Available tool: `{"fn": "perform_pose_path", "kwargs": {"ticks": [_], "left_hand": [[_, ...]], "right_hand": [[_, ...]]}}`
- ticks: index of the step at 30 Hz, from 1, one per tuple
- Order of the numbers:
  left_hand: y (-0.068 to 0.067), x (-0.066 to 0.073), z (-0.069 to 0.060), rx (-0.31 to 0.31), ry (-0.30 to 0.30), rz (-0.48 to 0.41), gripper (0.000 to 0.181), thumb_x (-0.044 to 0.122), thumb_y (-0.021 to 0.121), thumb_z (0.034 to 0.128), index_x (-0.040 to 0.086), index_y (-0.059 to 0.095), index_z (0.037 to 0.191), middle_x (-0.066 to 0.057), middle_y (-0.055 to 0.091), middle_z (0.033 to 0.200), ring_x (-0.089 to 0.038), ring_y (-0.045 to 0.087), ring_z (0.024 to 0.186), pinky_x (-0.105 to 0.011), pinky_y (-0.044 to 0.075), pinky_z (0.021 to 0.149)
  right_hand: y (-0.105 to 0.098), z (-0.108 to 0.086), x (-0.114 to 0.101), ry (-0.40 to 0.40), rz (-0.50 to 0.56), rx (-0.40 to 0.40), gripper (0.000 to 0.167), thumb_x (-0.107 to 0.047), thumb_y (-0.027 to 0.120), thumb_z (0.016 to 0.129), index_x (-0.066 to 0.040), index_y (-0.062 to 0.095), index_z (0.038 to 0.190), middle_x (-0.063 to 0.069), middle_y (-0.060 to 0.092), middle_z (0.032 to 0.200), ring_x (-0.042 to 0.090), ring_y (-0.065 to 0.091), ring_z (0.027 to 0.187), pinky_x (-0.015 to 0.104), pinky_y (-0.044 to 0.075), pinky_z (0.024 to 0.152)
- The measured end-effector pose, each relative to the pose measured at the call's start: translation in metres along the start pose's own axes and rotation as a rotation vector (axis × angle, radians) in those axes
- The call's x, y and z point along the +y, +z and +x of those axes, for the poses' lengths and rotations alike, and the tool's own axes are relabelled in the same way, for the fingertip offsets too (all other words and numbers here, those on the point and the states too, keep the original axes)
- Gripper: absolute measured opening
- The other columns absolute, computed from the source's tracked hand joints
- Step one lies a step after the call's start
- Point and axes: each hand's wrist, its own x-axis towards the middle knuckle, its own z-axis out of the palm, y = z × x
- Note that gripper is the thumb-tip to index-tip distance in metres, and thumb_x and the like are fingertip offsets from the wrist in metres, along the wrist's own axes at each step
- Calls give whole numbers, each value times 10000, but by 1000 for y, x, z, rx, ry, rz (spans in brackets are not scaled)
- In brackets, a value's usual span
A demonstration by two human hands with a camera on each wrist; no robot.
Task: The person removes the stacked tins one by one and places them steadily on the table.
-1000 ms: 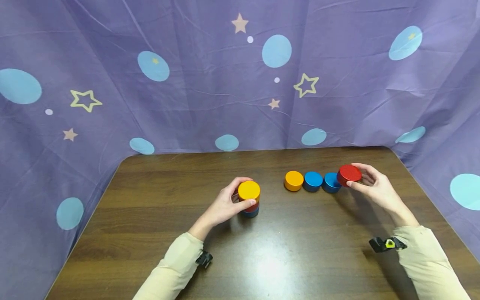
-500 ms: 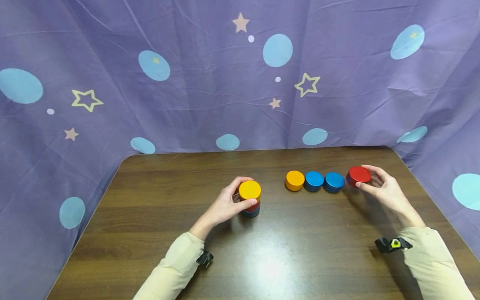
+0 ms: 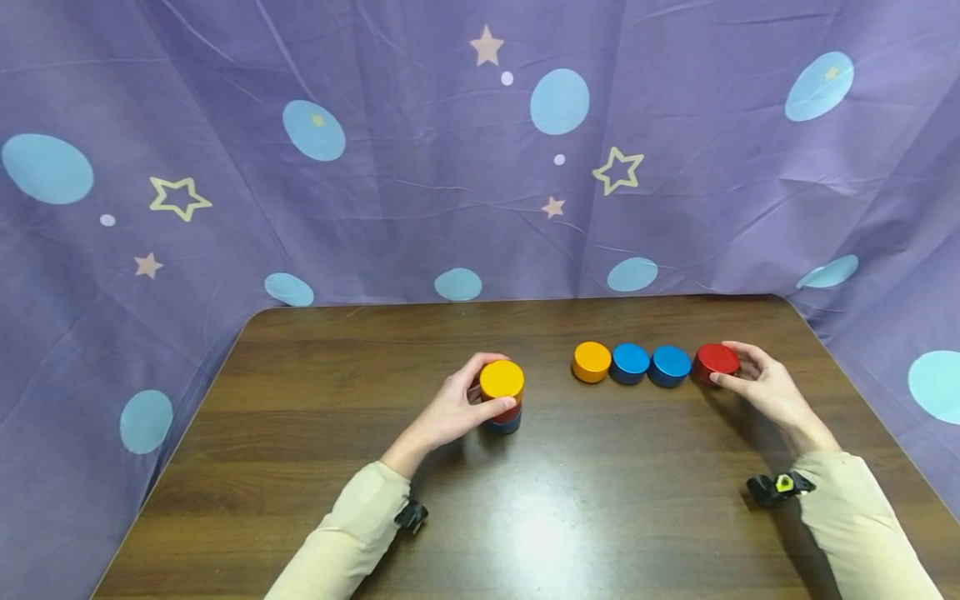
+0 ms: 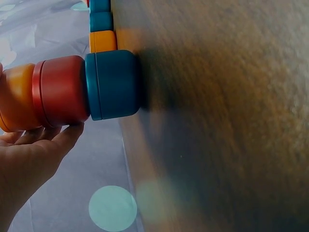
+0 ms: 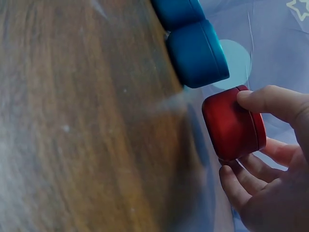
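My left hand (image 3: 455, 410) grips a stack of three small round lidded tins: a yellow-orange tin (image 3: 502, 379) on top, a red tin (image 4: 63, 90) in the middle and a blue tin (image 4: 115, 84) at the bottom. Fingers and thumb lie round the upper two; the blue one appears to stand on the table. At the right, my right hand (image 3: 774, 395) pinches another red tin (image 3: 717, 363) between thumb and fingers. That tin is at or just over the tabletop; contact cannot be told. A small gap parts it from the neighbouring blue tin (image 5: 198, 54).
An orange tin (image 3: 592, 362), a second blue tin (image 3: 630, 363) and the neighbouring blue tin form a row left of the held red tin. They stand on a brown wooden table (image 3: 337, 400). A purple curtain (image 3: 420, 167) hangs behind the table's back edge.
The red tin in my right hand has moved right, from partly over the end blue tin to beside it, and then lowered. My left hand keeps its grip on the stack.
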Motion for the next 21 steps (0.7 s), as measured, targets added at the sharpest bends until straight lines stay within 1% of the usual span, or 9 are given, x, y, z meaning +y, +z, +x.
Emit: {"fn": "perform_pose_path", "kwargs": {"ticks": [4,7,12,15,17,21], "left_hand": [[-1,1,1,-1,-3,2,550,41,738,845,39,475,1328,-131,571,1183,-249,565,1070,-395,448,968],[-3,1,1,-4,-3,4,533,69,744,848,64,488,1316,-109,576,1175,-231,570,1066,-376,452,965],[-5,0,-1,-2,0,21,519,108,749,853,90,494,1304,-85,576,1164,-224,572,1056,-370,453,967],[-4,-1,-2,1,-3,31,518,114,750,852,96,494,1301,-79,576,1155,-221,574,1050,-368,455,964],[-4,-1,-2,1,-4,31,524,112,752,850,92,490,1304,-80,577,1153,-220,578,1048,-367,461,956],[-2,-1,-1,-6,-7,6,529,95,745,850,74,482,1309,-103,570,1176,-237,580,1064,-375,462,953]], "right_hand": [[1,1,1,20,-16,-12,545,-14,691,871,109,408,1320,-249,571,990,-128,554,908,73,434,739],[2,1,4,23,-12,-18,546,-13,693,871,111,405,1317,-263,560,1005,-136,548,915,72,435,743],[5,1,7,9,9,-29,557,31,693,855,124,397,1318,-246,565,1010,-113,555,913,80,443,741],[6,0,7,14,-9,-31,583,22,696,857,132,379,1334,-223,563,1027,-112,548,924,79,440,750],[6,-1,6,26,-31,-34,615,-6,697,866,132,355,1359,-164,561,1084,-123,526,946,77,432,768],[4,-4,3,43,-72,-37,678,-67,696,886,107,308,1413,51,523,1252,-140,475,990,75,411,805]]}}
